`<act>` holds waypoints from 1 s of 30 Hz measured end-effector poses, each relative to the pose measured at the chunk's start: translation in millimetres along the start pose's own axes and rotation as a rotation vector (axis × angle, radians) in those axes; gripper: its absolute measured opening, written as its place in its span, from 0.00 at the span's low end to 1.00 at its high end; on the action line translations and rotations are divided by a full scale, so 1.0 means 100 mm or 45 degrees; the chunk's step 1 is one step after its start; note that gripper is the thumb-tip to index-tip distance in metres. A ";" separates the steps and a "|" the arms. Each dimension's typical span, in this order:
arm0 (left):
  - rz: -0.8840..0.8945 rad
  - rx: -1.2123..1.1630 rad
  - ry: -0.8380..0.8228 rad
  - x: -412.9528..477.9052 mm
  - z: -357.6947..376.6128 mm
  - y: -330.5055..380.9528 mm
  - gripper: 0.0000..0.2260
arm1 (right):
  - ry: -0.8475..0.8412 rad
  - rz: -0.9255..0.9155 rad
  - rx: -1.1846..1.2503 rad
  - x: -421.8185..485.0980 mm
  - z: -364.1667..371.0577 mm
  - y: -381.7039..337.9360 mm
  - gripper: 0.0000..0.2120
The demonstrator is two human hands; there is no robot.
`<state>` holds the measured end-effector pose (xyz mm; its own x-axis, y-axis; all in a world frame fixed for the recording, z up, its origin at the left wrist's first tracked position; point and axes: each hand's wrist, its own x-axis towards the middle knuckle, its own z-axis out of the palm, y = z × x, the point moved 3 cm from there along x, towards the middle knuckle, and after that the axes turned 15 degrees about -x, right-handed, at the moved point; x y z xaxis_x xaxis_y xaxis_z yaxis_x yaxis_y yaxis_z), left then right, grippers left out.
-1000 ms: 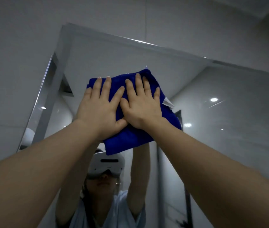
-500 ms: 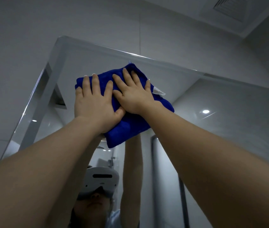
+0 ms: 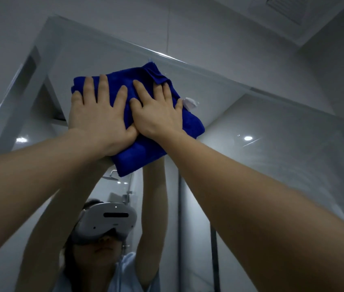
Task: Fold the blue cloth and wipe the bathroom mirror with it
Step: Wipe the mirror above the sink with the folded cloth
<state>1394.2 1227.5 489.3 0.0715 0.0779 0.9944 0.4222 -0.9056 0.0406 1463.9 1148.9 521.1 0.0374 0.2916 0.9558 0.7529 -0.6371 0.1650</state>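
Note:
The folded blue cloth lies flat against the bathroom mirror, close under the mirror's top edge. My left hand presses on its left half with fingers spread and straight. My right hand presses on the right half beside it, thumb bases touching; a loose corner of cloth folds over two of its fingertips. A white label sticks out at the cloth's right edge. Both arms reach up overhead.
The mirror's top edge runs diagonally just above the cloth, with grey wall above it and a ceiling vent at the upper right. The mirror reflects a person wearing a white headset, raised arms, a shower head and ceiling lights.
Both hands have slid the cloth up the mirror toward its top edge. A corner of the cloth now folds over my right fingertips.

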 end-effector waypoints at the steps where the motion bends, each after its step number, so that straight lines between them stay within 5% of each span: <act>1: -0.024 -0.018 0.006 0.01 0.01 0.03 0.36 | 0.009 -0.034 -0.016 0.04 -0.01 0.03 0.24; 13: -0.196 -0.022 0.050 0.28 0.19 0.55 0.33 | 0.067 -0.229 -0.145 0.40 -0.12 0.55 0.23; 30: 0.153 -0.053 -0.091 0.46 0.86 2.26 0.32 | -0.001 0.169 -0.077 -0.12 -0.12 2.41 0.24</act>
<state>1570.1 1062.4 535.5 0.1842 -0.0042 0.9829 0.3689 -0.9266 -0.0731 1636.8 982.9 552.4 0.1346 0.2026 0.9700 0.7006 -0.7117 0.0515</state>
